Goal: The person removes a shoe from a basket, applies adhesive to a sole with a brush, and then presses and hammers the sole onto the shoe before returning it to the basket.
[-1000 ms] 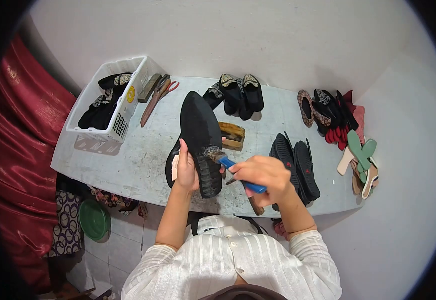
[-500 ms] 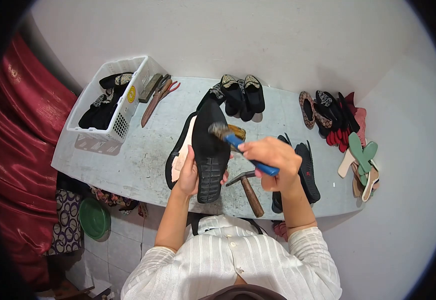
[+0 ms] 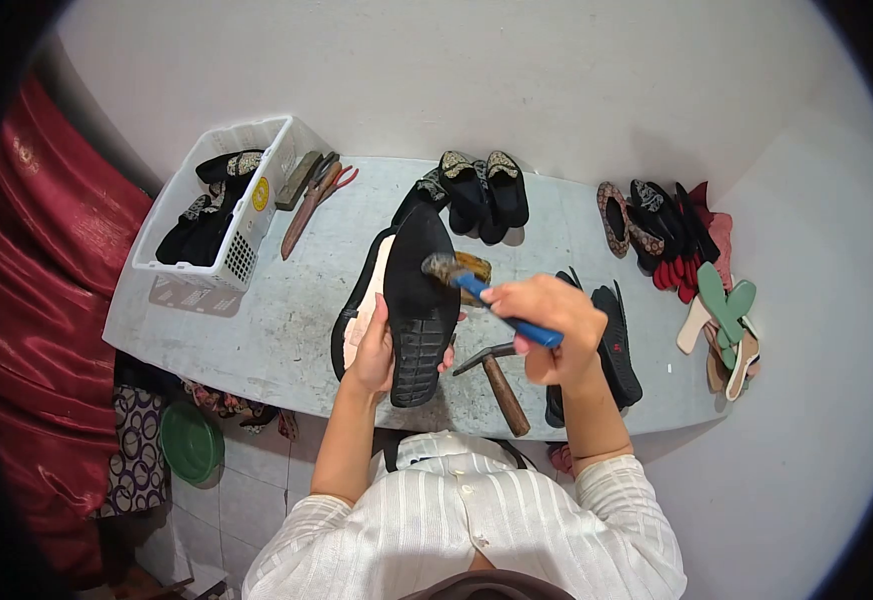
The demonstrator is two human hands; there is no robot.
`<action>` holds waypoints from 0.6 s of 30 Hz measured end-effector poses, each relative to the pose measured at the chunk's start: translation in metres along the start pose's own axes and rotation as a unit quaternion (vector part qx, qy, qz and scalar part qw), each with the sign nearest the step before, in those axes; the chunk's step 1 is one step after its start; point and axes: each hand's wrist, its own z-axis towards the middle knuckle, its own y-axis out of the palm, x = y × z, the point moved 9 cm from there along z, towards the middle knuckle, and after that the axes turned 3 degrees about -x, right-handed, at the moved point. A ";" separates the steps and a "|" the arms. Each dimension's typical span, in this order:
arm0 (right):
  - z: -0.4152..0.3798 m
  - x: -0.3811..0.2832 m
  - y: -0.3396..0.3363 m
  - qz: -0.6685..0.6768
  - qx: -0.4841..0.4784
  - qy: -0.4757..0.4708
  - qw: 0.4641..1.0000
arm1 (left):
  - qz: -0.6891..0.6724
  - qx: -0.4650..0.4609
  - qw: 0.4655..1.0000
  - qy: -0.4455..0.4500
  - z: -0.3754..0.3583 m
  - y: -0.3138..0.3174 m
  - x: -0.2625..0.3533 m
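My left hand [image 3: 375, 355] is wrapped round a black shoe [image 3: 422, 300], its sole turned up toward me and its ridged heel end nearest my body. In my right hand [image 3: 547, 325] is a paintbrush [image 3: 512, 318] with a blue handle, its bristles right at the sole's right side. Left of the held shoe, a black sole with a pale insole [image 3: 375, 292] lies on the table, partly hidden. Behind the brush sits a yellowish container [image 3: 475, 270], partly covered. A hammer [image 3: 505, 395] with a wooden handle lies just below my right hand.
A white basket [image 3: 227, 262] of shoes and some pliers [image 3: 307, 210] are on the table's left. Finished-looking black shoes [image 3: 505, 195] stand at the back. Dark soles [image 3: 617, 345] lie right of my hand, with more shoes [image 3: 662, 225] and green insoles [image 3: 722, 300] farther right.
The brush tip has shifted slightly right and down across the sole. Both hands keep their hold, and the shoe has barely moved.
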 end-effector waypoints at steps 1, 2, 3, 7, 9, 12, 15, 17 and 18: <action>0.002 0.003 -0.005 0.003 0.023 -0.003 1.000 | -0.006 -0.010 1.000 -0.001 0.000 0.004 0.002; 0.005 0.006 -0.007 -0.011 0.031 -0.001 0.999 | -0.007 -0.011 1.000 -0.002 -0.001 0.008 0.003; 0.008 0.008 -0.006 -0.012 0.031 -0.001 0.999 | 0.013 -0.014 1.000 -0.004 0.000 0.012 0.005; 0.009 0.010 -0.003 -0.076 0.040 -0.007 0.996 | 0.028 -0.012 1.000 -0.006 0.001 0.011 0.003; 0.004 0.008 0.001 -0.063 0.031 -0.010 0.997 | 0.022 0.004 1.000 0.003 0.002 0.009 0.008; -0.007 0.002 0.007 -0.030 0.014 0.001 0.999 | -0.006 0.029 1.000 0.005 0.002 -0.006 0.007; -0.009 -0.002 0.013 -0.018 -0.023 0.006 1.000 | -0.019 0.014 1.000 -0.011 0.002 -0.013 0.000; -0.007 0.004 0.007 0.005 0.008 0.019 1.000 | -0.021 0.017 1.000 0.001 0.002 -0.004 0.003; -0.004 0.007 0.002 -0.007 0.029 0.017 0.999 | -0.022 0.017 1.000 -0.001 0.002 -0.002 0.003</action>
